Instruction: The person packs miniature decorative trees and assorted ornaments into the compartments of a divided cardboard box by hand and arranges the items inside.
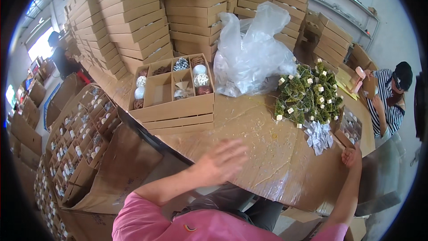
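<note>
My left hand (224, 159) is over the near edge of the cardboard-covered table, a little smeared by motion, its fingers loosely stretched and nothing visible in them. At the right side my right hand (351, 156) grips the near corner of a small divided cardboard box (342, 141), which holds white and silvery ornaments. Beside that box lie a bunch of silvery-white ribbon pieces (318, 137) and a heap of green moss-like ornaments (292, 93) with small pale wooden cubes. Farther left stands a stack of divided boxes (178, 115), its top one filled with balls, a pinecone and a bow, with one compartment bare.
A large clear plastic bag (249, 58) rests behind the middle. Tall stacks of cardboard boxes (129, 18) line the back. Filled ornament trays (78, 138) stand low on the left. Across the table at right, a person in a striped top (388, 96) handles cardboard.
</note>
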### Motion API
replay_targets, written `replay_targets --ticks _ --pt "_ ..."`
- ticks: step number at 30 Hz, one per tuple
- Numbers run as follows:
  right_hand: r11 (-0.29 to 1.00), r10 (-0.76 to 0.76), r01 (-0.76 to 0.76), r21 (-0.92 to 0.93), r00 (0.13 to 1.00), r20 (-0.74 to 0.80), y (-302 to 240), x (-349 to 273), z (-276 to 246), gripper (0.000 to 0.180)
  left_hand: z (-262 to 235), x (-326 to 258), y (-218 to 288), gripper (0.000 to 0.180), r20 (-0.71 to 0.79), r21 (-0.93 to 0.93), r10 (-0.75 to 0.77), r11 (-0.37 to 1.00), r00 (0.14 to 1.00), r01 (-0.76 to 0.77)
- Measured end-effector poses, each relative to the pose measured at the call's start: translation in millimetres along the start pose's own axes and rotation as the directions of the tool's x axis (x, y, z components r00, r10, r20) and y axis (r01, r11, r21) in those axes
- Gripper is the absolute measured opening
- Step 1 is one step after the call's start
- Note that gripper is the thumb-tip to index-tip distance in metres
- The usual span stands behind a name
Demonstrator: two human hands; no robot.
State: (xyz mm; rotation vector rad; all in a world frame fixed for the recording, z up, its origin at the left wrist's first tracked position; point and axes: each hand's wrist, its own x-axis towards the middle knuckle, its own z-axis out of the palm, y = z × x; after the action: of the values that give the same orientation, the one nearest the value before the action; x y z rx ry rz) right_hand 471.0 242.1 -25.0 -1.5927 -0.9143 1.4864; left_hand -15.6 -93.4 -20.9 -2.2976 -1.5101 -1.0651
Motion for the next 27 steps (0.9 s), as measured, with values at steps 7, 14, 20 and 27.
replay_targets --ticks 7,14,20,27 --pt "0.981 -0.193 0.192 0.020 0.980 0.050 23.1 -60.7 36.5 0.031 -103.4 14.0 -43.6 0.044 -0.270 0.657 -0.232 0.665 0.934 0.355" --pt "0.960 -0.276 0.278 0.021 0.940 0.200 33.8 -129.8 72.9 0.017 -117.5 5.3 -53.7 0.035 -0.045 0.585 -0.107 0.803 0.993 0.113" --pt "0.933 -0.331 0.350 -0.082 0.926 0.183 31.9 -187.5 106.0 0.015 -81.1 25.0 4.8 0.038 0.192 0.354 0.112 0.919 0.975 -0.175" --pt "0.858 -0.381 0.466 -0.217 0.860 0.340 49.2 -230.7 133.1 0.013 15.2 14.3 42.7 0.028 0.302 0.039 0.397 0.903 0.867 -0.427"
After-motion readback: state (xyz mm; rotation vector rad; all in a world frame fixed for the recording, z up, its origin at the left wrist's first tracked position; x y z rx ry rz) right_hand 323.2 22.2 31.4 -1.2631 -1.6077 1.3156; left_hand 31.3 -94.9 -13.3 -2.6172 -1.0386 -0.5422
